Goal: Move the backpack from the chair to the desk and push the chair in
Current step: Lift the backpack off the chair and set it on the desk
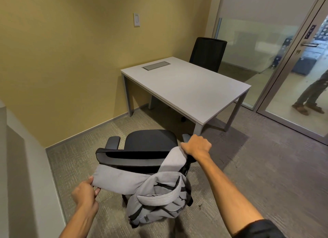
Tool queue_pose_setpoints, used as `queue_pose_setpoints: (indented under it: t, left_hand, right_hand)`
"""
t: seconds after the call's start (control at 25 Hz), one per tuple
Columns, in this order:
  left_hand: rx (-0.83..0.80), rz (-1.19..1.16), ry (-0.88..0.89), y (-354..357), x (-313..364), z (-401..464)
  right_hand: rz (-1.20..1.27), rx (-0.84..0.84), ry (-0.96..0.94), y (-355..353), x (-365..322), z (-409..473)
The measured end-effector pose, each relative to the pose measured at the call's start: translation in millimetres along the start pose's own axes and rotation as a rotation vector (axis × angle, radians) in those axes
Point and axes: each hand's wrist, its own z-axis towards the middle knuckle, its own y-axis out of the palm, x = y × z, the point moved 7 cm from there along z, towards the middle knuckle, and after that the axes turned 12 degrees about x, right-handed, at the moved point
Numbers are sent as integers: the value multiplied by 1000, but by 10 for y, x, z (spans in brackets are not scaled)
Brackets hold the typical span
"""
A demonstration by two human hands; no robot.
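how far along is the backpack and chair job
Nothing finished yet. In hand: the left hand and right hand each grip a strap of the backpack, which hangs behind the chair. Left: put it on the desk, then push the chair in.

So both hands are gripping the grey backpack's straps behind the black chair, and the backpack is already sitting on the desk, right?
Not quite. In the head view the backpack hangs behind the chair, held by the left hand and right hand; the desk top is bare.

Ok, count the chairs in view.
2. One chair stands near, pulled out from the desk, with the backpack hanging behind its backrest. The other chair is at the desk's far side.
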Motion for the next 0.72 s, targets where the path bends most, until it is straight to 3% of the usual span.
queue_pose_setpoints:
  t: [0.08,0.2,0.52,0.72]
  left_hand:
    - [-37,4,-32,28,-85,10]
    - [-113,46,-26,157,-144,-65]
    - [-391,215,72,646,-253,-530]
    - [-471,282,84,855,-399,-699]
  right_hand:
    - [-56,-2,-16,30,-44,-34]
    - [69,-30,27,76,-19,-98]
    - [875,-224,459,137,503,-94]
    - [1252,-123,742,50,794,-268]
